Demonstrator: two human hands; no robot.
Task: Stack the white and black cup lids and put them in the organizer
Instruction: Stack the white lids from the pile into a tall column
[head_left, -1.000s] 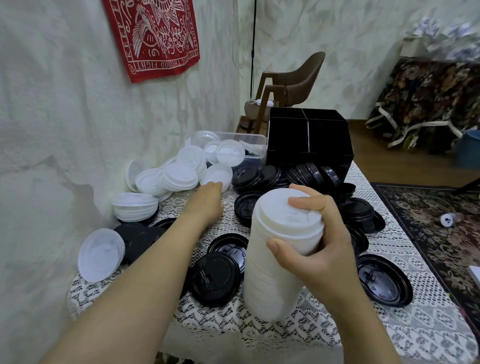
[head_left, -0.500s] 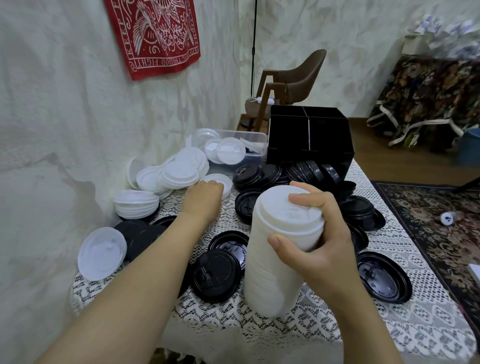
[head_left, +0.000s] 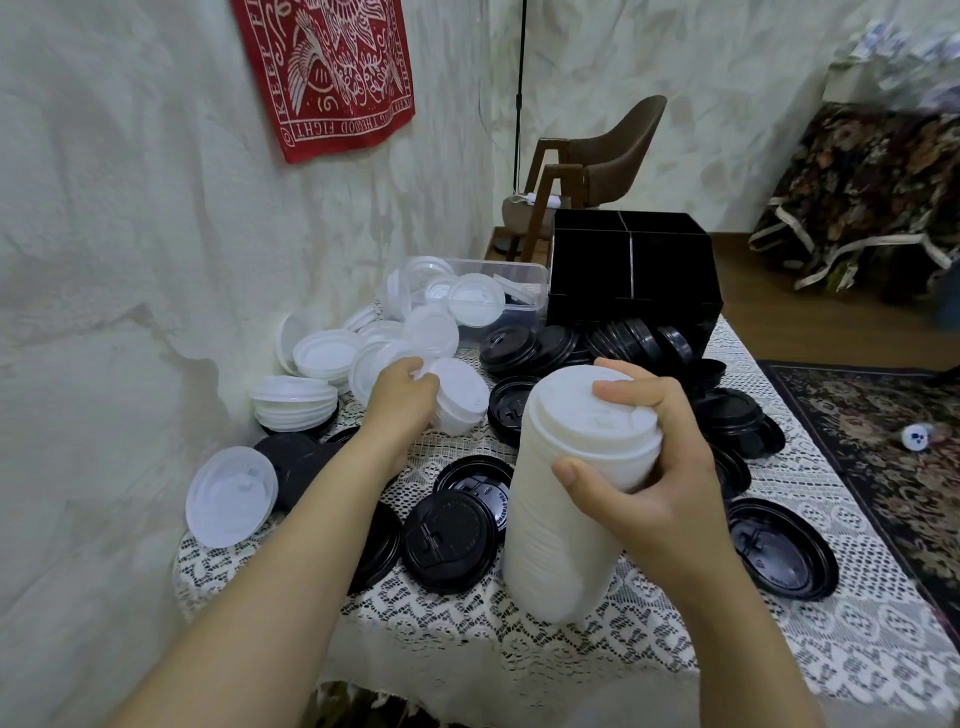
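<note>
A tall stack of white lids (head_left: 566, 499) stands tilted on the lace-covered table (head_left: 675, 639). My right hand (head_left: 654, 467) grips its top, thumb in front and fingers over the uppermost lid. My left hand (head_left: 402, 395) reaches to the left rear and holds a small stack of white lids (head_left: 460, 397), lifted and tipped on edge. More loose white lids (head_left: 322, 358) lie heaped by the wall. Black lids (head_left: 449, 540) are scattered around the stack. The black organizer (head_left: 631, 270) stands at the back, with a row of black lids (head_left: 639, 340) lying in its front.
A clear plastic box (head_left: 498, 291) with white lids sits left of the organizer. The wall runs close along the table's left side. A brown chair (head_left: 602, 166) stands behind the table. A patterned rug (head_left: 883, 415) covers the floor on the right.
My left hand closed on a small stack of white lids and tipped it up off the table. My right hand stayed on the tall white stack.
</note>
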